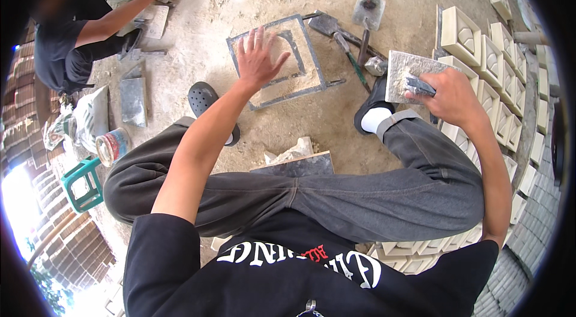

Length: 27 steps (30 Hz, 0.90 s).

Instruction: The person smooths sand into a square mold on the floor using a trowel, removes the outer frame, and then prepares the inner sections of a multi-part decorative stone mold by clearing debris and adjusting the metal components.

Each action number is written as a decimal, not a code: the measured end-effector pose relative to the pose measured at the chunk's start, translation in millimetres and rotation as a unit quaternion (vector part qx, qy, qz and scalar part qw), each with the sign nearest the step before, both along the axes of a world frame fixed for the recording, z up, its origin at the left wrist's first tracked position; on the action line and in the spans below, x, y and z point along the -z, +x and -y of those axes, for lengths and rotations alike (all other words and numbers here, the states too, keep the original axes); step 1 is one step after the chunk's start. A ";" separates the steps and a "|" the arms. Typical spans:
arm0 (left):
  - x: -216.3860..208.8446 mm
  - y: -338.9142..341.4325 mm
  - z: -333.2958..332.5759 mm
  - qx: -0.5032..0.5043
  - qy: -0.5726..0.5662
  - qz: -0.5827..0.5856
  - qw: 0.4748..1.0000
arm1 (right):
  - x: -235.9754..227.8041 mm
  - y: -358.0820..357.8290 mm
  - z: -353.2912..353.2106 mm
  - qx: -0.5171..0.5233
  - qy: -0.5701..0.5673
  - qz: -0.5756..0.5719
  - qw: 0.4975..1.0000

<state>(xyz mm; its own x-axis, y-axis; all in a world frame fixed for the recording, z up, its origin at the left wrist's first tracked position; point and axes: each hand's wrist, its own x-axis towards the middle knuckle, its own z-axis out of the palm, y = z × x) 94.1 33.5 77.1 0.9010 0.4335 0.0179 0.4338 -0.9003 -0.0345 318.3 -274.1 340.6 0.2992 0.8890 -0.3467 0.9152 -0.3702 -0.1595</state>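
Left hand (pixel 259 60) over the powder-filled frame (pixel 312 51), right hand (pixel 451 93) on a float (pixel 411 65).
On my feed, the left fingers fan wide, touching or not I can't tell; the right ones wrap the float's handle (pixel 419 85). The frame lies left of the float. White and red lettering (pixel 258 252) crosses the black shirt (pixel 240 287); the tin's (pixel 114 146) print I can't read.

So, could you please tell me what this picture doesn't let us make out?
In the head view:
Pale powder behind the left hand: covered by that hand.
The rectangular float's underside: turned away from the camera.
Part of the left clog: behind the left forearm.
Near edge of the dark board: hidden by the trousers.
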 end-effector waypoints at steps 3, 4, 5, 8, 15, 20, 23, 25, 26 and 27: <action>-4.7 3.9 8.4 0.024 0.000 -0.007 1.000 | 0.7 -0.5 0.6 -0.006 0.016 0.010 1.000; -6.6 4.8 10.1 0.025 0.000 -0.006 1.000 | 0.5 -0.7 1.4 -0.006 0.015 0.015 1.000; -8.4 5.9 11.7 -0.005 0.006 -0.017 1.000 | -0.9 -0.2 1.9 -0.005 0.014 0.016 1.000; -5.1 4.8 11.7 -0.030 0.021 -0.034 0.999 | -1.3 -0.5 0.9 0.009 -0.009 0.010 1.000; -10.6 5.5 14.1 -0.010 -0.012 -0.015 1.000 | -4.1 -2.4 0.7 -0.006 -0.011 0.017 1.000; -16.4 12.5 11.1 -0.034 -0.001 -0.040 0.999 | -5.2 -1.4 -1.2 0.007 -0.022 0.004 1.000; -24.6 15.7 15.9 -0.040 0.005 -0.073 0.997 | -5.2 -0.4 3.2 -0.002 -0.007 0.015 1.000; -30.0 16.6 16.5 -0.049 -0.011 -0.105 0.993 | -5.0 0.8 3.5 -0.007 0.002 0.013 1.000; -24.2 17.1 18.0 -0.052 -0.010 -0.102 0.993 | -4.5 1.0 4.7 -0.010 0.003 0.016 1.000; -25.6 18.6 19.4 -0.070 -0.025 -0.090 0.993 | -3.0 1.3 4.5 -0.001 0.004 0.009 1.000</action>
<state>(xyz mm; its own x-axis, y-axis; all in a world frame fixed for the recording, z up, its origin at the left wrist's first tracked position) 112.7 14.1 102.7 0.8179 0.5516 -0.1632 0.5464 -0.8337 -0.0797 319.5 -278.6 343.6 0.3039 0.8922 -0.3342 0.9184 -0.3676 -0.1461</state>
